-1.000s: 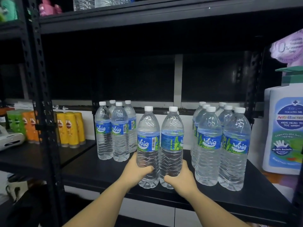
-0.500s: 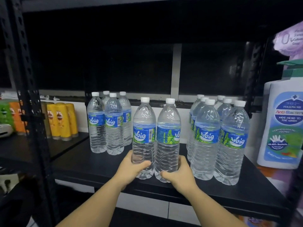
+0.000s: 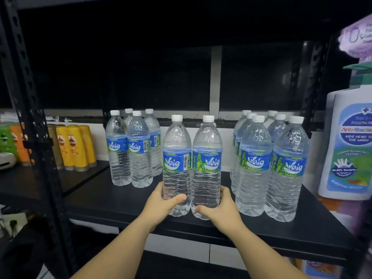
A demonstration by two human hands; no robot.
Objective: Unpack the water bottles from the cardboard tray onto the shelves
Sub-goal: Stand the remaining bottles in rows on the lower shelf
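Two clear water bottles with blue labels and white caps stand side by side, upright, on the black shelf (image 3: 104,200) near its front edge. My left hand (image 3: 161,204) grips the lower part of the left bottle (image 3: 176,158). My right hand (image 3: 221,210) grips the lower part of the right bottle (image 3: 207,158). A group of several matching bottles (image 3: 132,150) stands at the back left of the shelf. Another group of several bottles (image 3: 267,164) stands to the right. The cardboard tray is out of view.
Yellow and orange bottles (image 3: 74,148) stand on the neighbouring shelf to the left, behind a black upright post (image 3: 36,137). A large white wash bottle (image 3: 350,146) stands at the right edge. Bare shelf lies between the two bottle groups, behind the held pair.
The two held bottles have moved slightly further onto the shelf and now stand on it. My view has shifted downward and closer.
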